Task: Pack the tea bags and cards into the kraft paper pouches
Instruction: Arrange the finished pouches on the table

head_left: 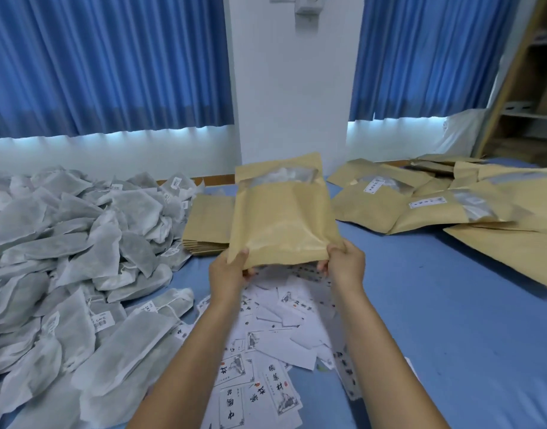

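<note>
Kraft pouch (281,212), centre frame: our left hand (228,270) and right hand (343,261) pinch its lower corners, its length running up-frame; packed pouches (420,209) lie right, nearer our right hand.

Arms outstretched, left hand (227,270) and right hand (346,263) pinch one pouch (281,218).

Pleated blue curtains (105,63) are drawn on either side of a white wall pillar (290,97), and daylight is seen glowing beneath their hems. A wooden shelf unit (525,88) is set at far right, and the work surface is covered in blue cloth (451,320).
</note>
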{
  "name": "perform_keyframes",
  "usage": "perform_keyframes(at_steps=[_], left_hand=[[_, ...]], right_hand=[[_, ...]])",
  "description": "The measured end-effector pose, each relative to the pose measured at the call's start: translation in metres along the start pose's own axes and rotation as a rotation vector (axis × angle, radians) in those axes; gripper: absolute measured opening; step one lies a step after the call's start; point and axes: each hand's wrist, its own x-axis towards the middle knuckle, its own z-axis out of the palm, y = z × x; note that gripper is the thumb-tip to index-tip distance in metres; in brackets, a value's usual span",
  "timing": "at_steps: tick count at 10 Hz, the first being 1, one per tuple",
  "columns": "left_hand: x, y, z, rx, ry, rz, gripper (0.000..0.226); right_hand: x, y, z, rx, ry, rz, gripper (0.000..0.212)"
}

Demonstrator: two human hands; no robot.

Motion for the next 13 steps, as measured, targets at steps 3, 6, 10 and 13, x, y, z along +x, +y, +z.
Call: perform_keyframes(at_steps=[3, 6, 10, 13], left_hand=[[-0.046, -0.012, 0.156, -0.217, -0.303, -0.202, 0.007], [-0.052, -0.002, 0.234, -0.431, -0.549, -0.339, 0.010], [0.045, -0.025, 0.146, 1.590, -0.106, 0.622, 0.053], [0.035, -0.006, 0.032, 0.900, -0.192, 1.046, 0.037]], right_hand=[[0.006, -0.004, -0.078, 0.325, 0.309, 0.011, 0.030], [0.065, -0.012, -0.124, 0.423, 0.397, -0.048, 0.026], [0.074, 0.025, -0.070, 0.364, -0.106, 0.256, 0.025], [0.034, 0.012, 0.018, 0.474, -0.315, 0.218, 0.023]])
